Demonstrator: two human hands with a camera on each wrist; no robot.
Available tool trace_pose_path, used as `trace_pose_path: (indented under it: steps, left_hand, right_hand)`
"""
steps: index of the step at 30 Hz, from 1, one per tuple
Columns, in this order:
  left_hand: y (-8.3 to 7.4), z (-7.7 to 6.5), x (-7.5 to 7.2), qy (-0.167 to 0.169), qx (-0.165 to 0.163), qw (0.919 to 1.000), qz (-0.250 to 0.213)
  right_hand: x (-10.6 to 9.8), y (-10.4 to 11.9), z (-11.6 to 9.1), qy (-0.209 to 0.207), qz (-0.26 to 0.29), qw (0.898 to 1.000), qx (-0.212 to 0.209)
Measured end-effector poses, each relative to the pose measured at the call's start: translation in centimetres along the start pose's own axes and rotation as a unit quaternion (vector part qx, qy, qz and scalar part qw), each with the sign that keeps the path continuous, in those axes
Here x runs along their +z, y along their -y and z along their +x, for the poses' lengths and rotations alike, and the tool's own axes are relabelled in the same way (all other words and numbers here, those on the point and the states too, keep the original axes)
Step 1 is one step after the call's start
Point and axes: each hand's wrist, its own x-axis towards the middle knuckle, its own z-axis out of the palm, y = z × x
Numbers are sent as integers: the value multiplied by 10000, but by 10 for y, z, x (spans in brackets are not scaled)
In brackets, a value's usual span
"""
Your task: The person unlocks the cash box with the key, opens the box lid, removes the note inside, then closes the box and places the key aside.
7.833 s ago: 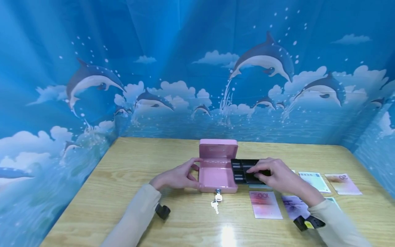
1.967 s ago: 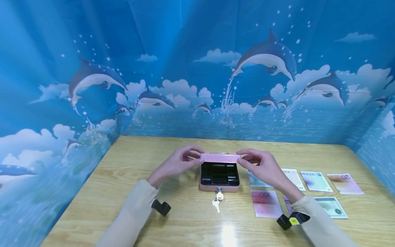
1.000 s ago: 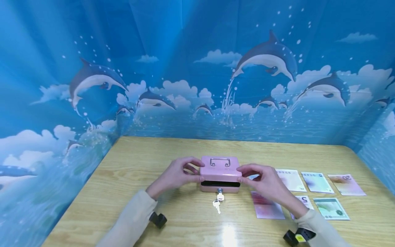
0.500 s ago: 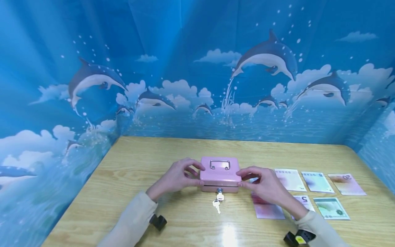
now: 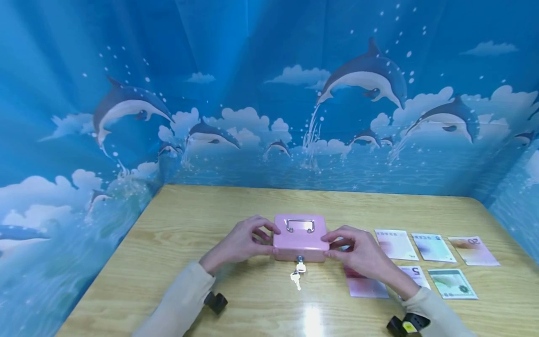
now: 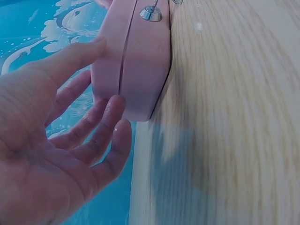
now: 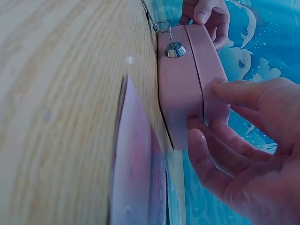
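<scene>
A pink metal cash box (image 5: 300,247) stands on the table with its lid down and a wire handle (image 5: 300,225) on top. In its front lock (image 7: 175,49) sits a key, and a second key (image 5: 296,281) hangs from the ring. My left hand (image 5: 244,241) holds the box's left end, thumb on the lid's front and fingers along the side (image 6: 140,89). At the opposite end my right hand (image 5: 358,248) grips the same way, fingertips close to the lid seam (image 7: 202,89). The black tray is hidden inside.
Several banknotes lie to the right of the box, among them a 20 note (image 5: 473,250), a green note (image 5: 453,284) and a reddish note (image 5: 366,284) partly under my right hand. A dolphin-print curtain (image 5: 269,93) hangs behind the wooden table (image 5: 202,206).
Earlier my right hand held the black tray beside the open box. The tray then went inside, and both hands lowered the lid; the last thin gap at the front has closed.
</scene>
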Motion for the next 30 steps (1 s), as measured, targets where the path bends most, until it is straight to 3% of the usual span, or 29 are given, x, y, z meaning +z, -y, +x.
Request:
trace_pose_path:
  steps: [5, 13, 18, 26, 30]
  left_hand:
    - [-2, 0, -1, 76, -90, 9999, -15]
    - [-2, 8, -2, -27, -236, 9996, -128]
    - [-1, 14, 0, 151, -311, 9991, -235]
    - [1, 20, 0, 407, -362, 9982, -265]
    - [3, 21, 0, 438, -405, 9978, -305]
  right_hand:
    - [-1, 0, -1, 43, -230, 9996, -169]
    - [-1, 7, -5, -459, -1192, 9854, -1129]
    - [5, 14, -9, -114, -1311, 9796, -1516]
    - [18, 26, -15, 448, -1203, 9868, -990]
    - [28, 30, -15, 694, -1400, 9854, -681]
